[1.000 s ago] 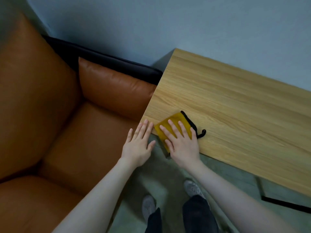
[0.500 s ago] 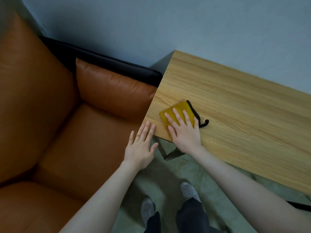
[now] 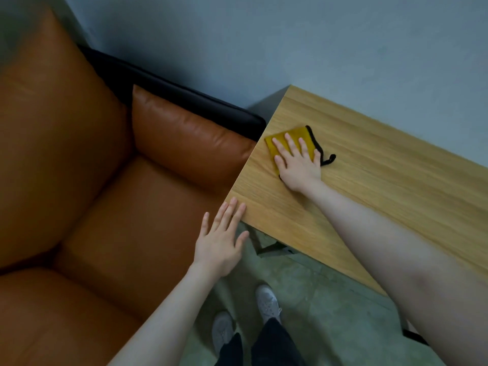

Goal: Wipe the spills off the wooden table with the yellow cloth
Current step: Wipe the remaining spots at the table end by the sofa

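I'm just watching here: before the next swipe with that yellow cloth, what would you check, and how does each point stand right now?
1. Right hand flat on the yellow cloth: ok, fingers straight and pressing.
2. Cloth fully on the wooden table: ok, though close to the end beside the sofa.
3. Left hand clear of the wiping path: ok, open, fingertips at the table's near corner.
4. Cloth's black loop free: ok, it trails beside the hand.
5. Spills left to wipe: cannot tell, none visible on the wood.
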